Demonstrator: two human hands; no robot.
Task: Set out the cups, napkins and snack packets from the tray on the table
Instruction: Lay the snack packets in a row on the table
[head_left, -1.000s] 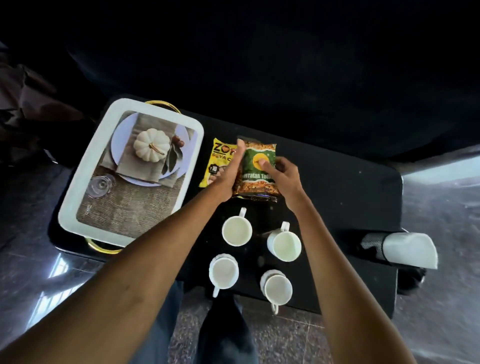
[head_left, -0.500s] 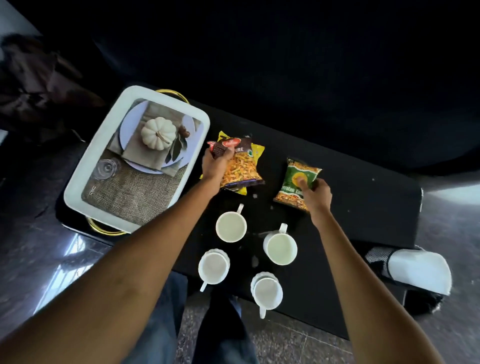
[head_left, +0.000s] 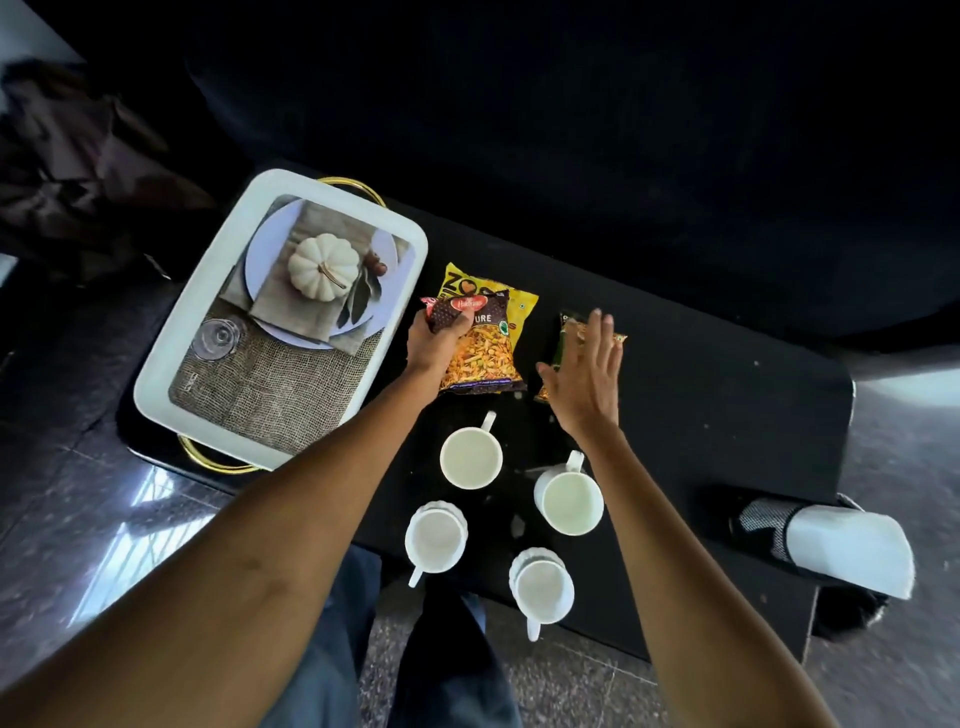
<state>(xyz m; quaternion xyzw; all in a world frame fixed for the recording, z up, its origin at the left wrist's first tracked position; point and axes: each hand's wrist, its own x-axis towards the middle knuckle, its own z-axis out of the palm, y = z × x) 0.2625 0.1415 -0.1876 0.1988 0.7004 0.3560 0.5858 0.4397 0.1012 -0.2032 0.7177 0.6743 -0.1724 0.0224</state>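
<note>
Brown-and-orange snack packet (head_left: 480, 347) was gripped at its top corner by the left hand (head_left: 435, 343), overlapping a yellow packet (head_left: 522, 306) on the black table (head_left: 727, 374); the right hand (head_left: 587, 379) was held flat, fingers straight, over a green packet (head_left: 566, 332).

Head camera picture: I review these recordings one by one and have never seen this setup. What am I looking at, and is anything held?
There is no machine here. A camera worn on a person's head looks down along both bare arms. On the black table stand four white cups and, at the left, a white tray with a printed picture inside. The left hand grips a dark snack packet lying on top of a yellow packet. The right hand, fingers straight, is over a green packet; contact cannot be told. A rolled white napkin lies at the right edge.
</note>
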